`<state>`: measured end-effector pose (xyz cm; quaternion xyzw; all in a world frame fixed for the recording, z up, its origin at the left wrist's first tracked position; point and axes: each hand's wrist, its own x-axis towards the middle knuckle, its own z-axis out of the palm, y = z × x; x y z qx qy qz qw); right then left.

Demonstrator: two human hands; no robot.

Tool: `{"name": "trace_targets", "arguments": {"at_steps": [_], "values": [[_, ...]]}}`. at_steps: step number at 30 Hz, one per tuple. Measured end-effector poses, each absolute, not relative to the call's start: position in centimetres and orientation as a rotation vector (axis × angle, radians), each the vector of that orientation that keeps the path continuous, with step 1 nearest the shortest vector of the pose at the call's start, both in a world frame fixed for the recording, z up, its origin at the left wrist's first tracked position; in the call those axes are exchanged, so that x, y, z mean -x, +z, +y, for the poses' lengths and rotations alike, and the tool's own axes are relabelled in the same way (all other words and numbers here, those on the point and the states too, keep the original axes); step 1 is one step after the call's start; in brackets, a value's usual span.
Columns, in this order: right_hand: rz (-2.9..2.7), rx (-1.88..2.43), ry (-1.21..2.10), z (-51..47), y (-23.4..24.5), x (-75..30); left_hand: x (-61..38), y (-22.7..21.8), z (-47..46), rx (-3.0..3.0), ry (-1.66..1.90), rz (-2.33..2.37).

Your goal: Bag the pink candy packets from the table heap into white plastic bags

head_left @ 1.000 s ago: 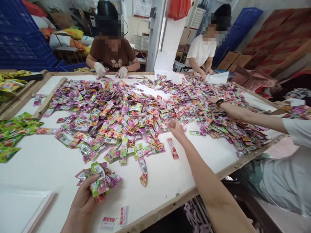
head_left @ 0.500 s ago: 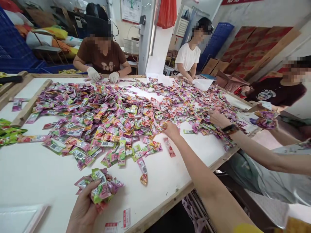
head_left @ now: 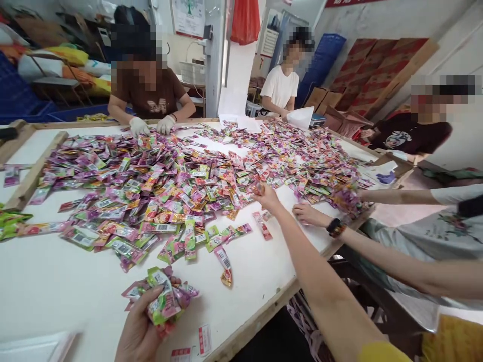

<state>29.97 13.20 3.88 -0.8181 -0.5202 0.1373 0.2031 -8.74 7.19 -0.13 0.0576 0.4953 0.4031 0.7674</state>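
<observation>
Pink-and-green sachets (head_left: 160,301) bunched in my left hand (head_left: 139,329), over the white table (head_left: 45,281).
My right hand (head_left: 267,197) reaches out, fingers pinched at the edge of the big pile (head_left: 158,196); whether they hold anything, I cannot tell.

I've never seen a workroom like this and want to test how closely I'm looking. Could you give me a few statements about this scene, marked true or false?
1. The person's left hand holds a bunch of sachets. True.
2. The person's right hand wears a white glove. False: it is bare; the white gloves are on the co-worker in the brown shirt.
3. The loose sachets lie in a blue crate. False: they are spread across a white table top.
4. A co-worker's hand with a dark wristwatch reaches over the table top. True.
</observation>
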Motion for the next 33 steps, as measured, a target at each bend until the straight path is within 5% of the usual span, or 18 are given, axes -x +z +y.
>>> {"name": "trace_targets", "arguments": {"at_steps": [9,14,21,33], "values": [[-1.786,1.978,0.6,14.5,0.1,-25.4,8.9,-0.4,6.8,-0.162,0.862,1.009],[-1.641,1.868,0.65,13.8,2.5,-24.2,8.9,0.2,6.2,-0.256,0.842,0.922],[-0.576,1.332,1.6,6.2,5.4,-14.8,4.7,1.9,3.7,-0.503,0.886,0.807],[-0.891,1.244,1.487,1.9,2.0,-8.0,5.3,1.6,0.8,-0.871,1.041,0.858]]}}
